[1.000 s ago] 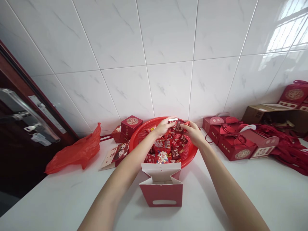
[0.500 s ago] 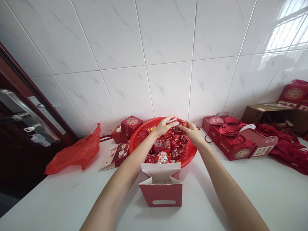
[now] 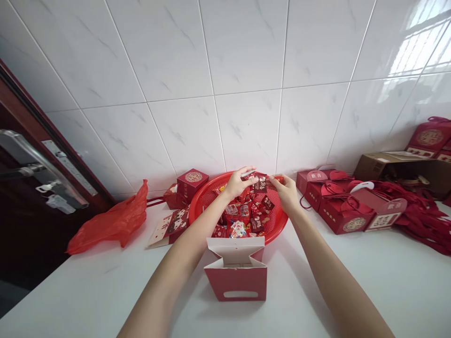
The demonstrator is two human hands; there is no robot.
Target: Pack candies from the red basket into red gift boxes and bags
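A round red plastic basket [image 3: 198, 199] holds many small red and dark red wrapped candies [image 3: 237, 210]. Over its far part, my left hand [image 3: 239, 184] is closed around a dark red candy packet [image 3: 261, 183], which sticks out past its fingertips. To the right, my right hand [image 3: 287, 193] pinches a small red wrapped candy [image 3: 277, 179] between thumb and fingers; part of it is hidden. Between my forearms, in front of the basket, stands a red paper gift box [image 3: 243, 281] with its top open, showing a white inside.
Red gift boxes [image 3: 343, 213], a heap of red ribbons [image 3: 419, 211] and a brown carton [image 3: 373, 162] sit at the right. At the left are a red plastic bag [image 3: 112, 225], a flat printed card box [image 3: 169, 227] and a small red box [image 3: 192, 185]. White tiles rise behind.
My right hand has moved slightly right, away from my left hand, with a red candy in its fingers. The dark packet by my left hand shows more fully. The open box stays put.
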